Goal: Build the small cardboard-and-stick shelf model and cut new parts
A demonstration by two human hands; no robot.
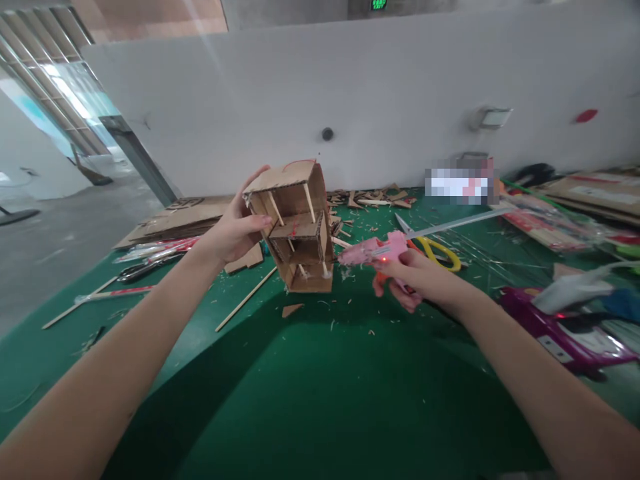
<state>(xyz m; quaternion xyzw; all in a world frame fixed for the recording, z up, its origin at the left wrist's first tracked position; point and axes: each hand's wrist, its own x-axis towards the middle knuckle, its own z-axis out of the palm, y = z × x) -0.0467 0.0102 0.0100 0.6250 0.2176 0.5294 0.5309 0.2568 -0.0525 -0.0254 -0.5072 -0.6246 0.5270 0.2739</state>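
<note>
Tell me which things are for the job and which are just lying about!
For the job:
cardboard model, in the left hand
pink glue gun, in the right hand

Probably just lying about:
yellow-handled scissors
wooden stick
cardboard scraps
cardboard sheets

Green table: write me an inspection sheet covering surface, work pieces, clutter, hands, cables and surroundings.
Surface: green table, littered with small bits.
Work pieces: cardboard model, held tilted; pink glue gun, red light on, nozzle at the model's right side, contact unclear.
Clutter: scissors, open; wooden stick; cardboard sheets; scraps near the wall.
Hands: left hand grips the model; right hand grips the glue gun.
Cables: white plug at the purple power strip; glue gun's lead unclear.
Surroundings: white wall; exit sign above.
</note>
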